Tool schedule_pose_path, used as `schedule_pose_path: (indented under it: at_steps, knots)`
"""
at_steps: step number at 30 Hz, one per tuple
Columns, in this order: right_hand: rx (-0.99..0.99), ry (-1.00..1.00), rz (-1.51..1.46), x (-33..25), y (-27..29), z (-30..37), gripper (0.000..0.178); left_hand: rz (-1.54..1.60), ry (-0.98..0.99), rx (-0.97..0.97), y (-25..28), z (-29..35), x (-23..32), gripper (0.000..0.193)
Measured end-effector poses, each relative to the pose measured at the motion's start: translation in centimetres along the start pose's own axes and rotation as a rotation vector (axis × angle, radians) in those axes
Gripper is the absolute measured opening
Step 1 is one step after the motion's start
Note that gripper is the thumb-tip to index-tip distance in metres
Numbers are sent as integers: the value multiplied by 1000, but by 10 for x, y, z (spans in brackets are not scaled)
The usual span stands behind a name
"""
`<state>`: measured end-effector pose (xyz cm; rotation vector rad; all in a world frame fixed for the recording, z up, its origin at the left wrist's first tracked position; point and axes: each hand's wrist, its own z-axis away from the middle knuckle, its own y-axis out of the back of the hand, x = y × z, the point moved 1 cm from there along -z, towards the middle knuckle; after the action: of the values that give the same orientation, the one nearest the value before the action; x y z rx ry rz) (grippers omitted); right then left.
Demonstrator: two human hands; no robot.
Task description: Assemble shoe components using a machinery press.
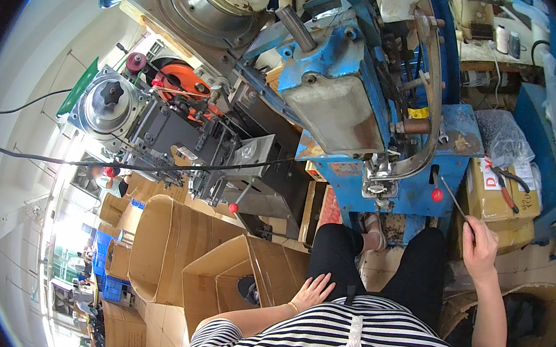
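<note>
My left hand (313, 292) lies flat on my thigh near the hip, fingers spread and holding nothing. Raised at the right, my right hand (479, 248) is closed round one end of a thin metal rod (454, 196). The rod slants up and left, its far tip close to a red ball knob (436, 195) on the front of a blue machine (395, 138). What kind of tool the rod is, I cannot make out. A curved metal arm (433, 121) hangs down over the machine's small metal work head (379, 183).
Pliers (509, 190) with red and black handles lie on a taped cardboard box (500, 195) at right. Open cardboard boxes (215, 274) stand left of my legs. A grey machine (188, 131) stands further left. Far left, a person (114, 183) is partly visible.
</note>
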<state>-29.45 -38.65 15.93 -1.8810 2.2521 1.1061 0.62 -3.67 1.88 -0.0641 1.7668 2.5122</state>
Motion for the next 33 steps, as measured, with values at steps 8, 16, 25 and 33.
schedule_pose_path:
  at_steps: [8,16,25,33]
  knots:
    - [33,27,-32,-5,-6,-1,13,-5,21,7,0,5,1,66]
    - [-31,-45,32,-2,1,14,17,16,-22,44,-16,-4,1,64]
    - [131,-597,410,122,44,-17,19,73,9,117,-22,-4,-1,57]
    - [108,-636,127,132,28,-50,19,95,74,134,-37,2,-2,55]
